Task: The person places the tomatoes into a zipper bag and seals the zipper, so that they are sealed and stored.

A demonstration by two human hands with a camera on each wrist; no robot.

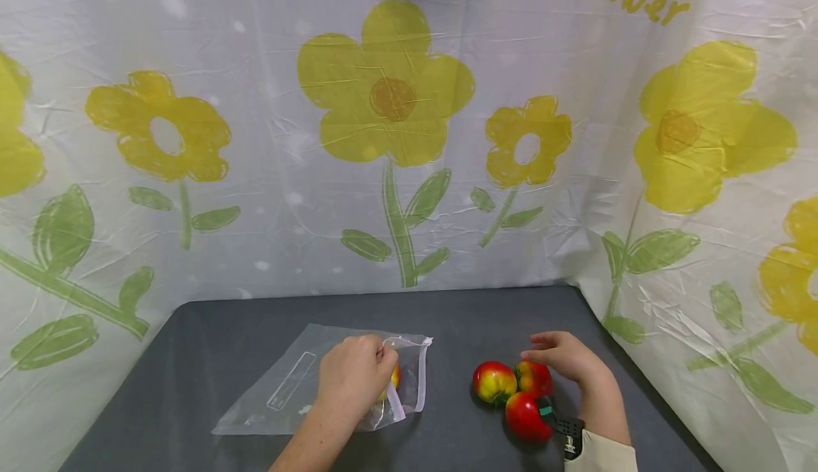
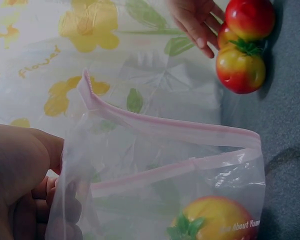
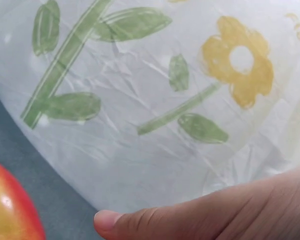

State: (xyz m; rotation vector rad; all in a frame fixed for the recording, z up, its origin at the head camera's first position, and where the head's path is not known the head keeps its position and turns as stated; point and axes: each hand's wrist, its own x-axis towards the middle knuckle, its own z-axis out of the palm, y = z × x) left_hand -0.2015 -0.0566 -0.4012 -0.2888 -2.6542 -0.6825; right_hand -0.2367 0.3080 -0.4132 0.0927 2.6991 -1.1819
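My left hand [image 1: 354, 372] grips the edge of a clear zip bag [image 1: 287, 383], whose pinkish-white zip mouth [image 2: 175, 122] gapes toward the right. Inside the bag lies a round yellow-and-red fruit [image 2: 217, 217] with a green leafy top, partly hidden by the left hand in the head view. On the right, three similar fruits sit close together: one at the left [image 1: 494, 383], one at the back [image 1: 535, 378] and one in front [image 1: 527, 417]. Over the back fruit hovers my right hand [image 1: 569, 355], its fingers extended and its fingertips right at that fruit.
A dark grey table [image 1: 447, 316] carries the bag and the fruits. Behind it and along the sides hangs a pale curtain [image 1: 281, 209] printed with yellow flowers. A black strap [image 1: 565, 426] with a device circles the right wrist.
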